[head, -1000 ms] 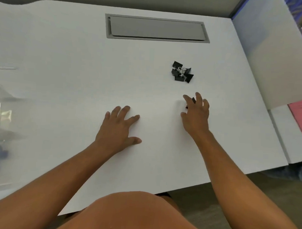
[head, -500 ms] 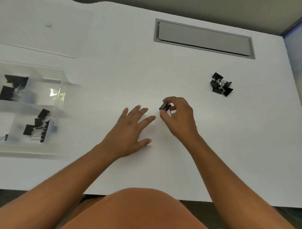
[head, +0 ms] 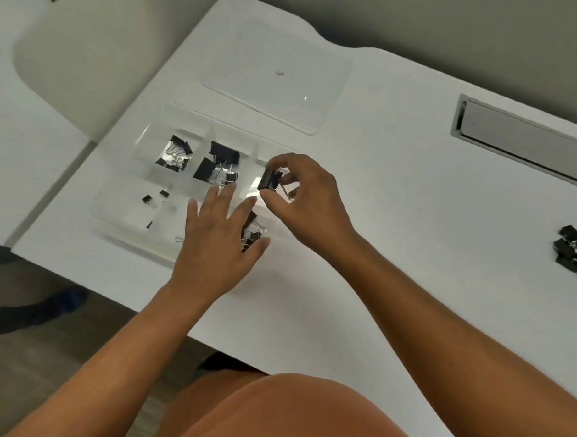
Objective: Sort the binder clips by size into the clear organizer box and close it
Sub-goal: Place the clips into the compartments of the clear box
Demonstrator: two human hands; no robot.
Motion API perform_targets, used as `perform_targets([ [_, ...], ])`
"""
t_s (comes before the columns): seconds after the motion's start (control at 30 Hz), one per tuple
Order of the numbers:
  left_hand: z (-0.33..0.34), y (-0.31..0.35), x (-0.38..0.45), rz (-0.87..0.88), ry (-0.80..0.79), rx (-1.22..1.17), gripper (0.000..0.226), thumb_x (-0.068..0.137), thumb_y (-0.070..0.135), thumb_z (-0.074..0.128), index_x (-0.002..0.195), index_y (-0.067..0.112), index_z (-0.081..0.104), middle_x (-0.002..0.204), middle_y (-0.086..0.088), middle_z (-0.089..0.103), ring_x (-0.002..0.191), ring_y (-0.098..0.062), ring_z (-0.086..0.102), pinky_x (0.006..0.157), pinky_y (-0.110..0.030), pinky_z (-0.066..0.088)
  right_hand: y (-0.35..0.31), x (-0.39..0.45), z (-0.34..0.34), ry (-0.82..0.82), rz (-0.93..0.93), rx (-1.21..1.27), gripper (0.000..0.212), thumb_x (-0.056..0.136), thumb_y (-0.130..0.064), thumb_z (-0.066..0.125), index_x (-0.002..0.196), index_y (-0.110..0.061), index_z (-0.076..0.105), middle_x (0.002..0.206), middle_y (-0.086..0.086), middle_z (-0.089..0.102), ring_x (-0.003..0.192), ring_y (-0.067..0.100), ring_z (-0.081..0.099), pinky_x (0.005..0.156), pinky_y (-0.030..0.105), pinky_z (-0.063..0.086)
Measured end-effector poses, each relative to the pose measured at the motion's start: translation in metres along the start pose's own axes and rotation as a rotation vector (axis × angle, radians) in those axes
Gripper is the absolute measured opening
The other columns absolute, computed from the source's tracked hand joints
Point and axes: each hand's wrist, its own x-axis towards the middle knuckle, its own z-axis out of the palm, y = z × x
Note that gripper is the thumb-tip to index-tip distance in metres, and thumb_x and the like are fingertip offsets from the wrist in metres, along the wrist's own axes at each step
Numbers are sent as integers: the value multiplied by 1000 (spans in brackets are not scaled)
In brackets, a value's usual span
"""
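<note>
Black steel binder clip (head: 268, 180) pinched in my right hand (head: 309, 199), held over the clear organizer box (head: 124, 209) at centre frame.

Head view: my right thumb and fingertips clamp the clip by its folded body, wire handles trailing toward my palm; I judge it light, rigid and smooth-sided, so a grip across the flat faces should hold better than one on the springy wire loops. My left hand (head: 214, 245) lies flat, fingers straight and spread, over the box's near compartments. Sorted clips sit in several compartments. The clear lid (head: 278, 84) lies apart, upper centre. Unsorted clips (head: 572, 252) wait at the right edge of the white desk (head: 395, 222).
</note>
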Motion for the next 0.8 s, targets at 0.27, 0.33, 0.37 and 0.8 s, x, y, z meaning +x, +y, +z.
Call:
perform_targets([
  [0.27, 0, -56, -2, 202, -124, -69, 68, 103, 57, 49, 159, 19, 39, 173, -8, 17, 161, -25, 11, 128, -44, 10, -30, 77, 65, -173, -170, -275, 43, 86, -13, 75, 127, -16, 64, 123, 3, 63, 104, 17, 59, 90, 29, 49],
  [0.33, 2, -59, -2, 212, -119, -77, 66, 103, 55, 51, 158, 19, 40, 173, -7, 17, 161, -25, 12, 128, -42, 10, -32, 87, 72, -191, -189, -330, 44, 83, -10, 76, 125, -15, 64, 121, 5, 62, 101, 21, 61, 86, 30, 50],
  [0.37, 3, -61, -3, 215, -116, -85, 65, 103, 54, 52, 157, 19, 41, 173, -7, 17, 160, -25, 13, 128, -42, 10, -33, 91, 75, -206, -189, -350, 44, 82, -10, 77, 124, -15, 64, 121, 5, 61, 101, 23, 61, 86, 31, 50],
  [0.8, -7, -15, 20, 357, 95, -376, 34, 100, 19, 61, 132, 10, 64, 149, -9, 53, 151, -25, 38, 120, -45, 39, -11, 26, 27, 107, 60, -266, 31, 98, -19, 63, 128, -25, 64, 127, -10, 62, 115, 9, 59, 99, 22, 43],
])
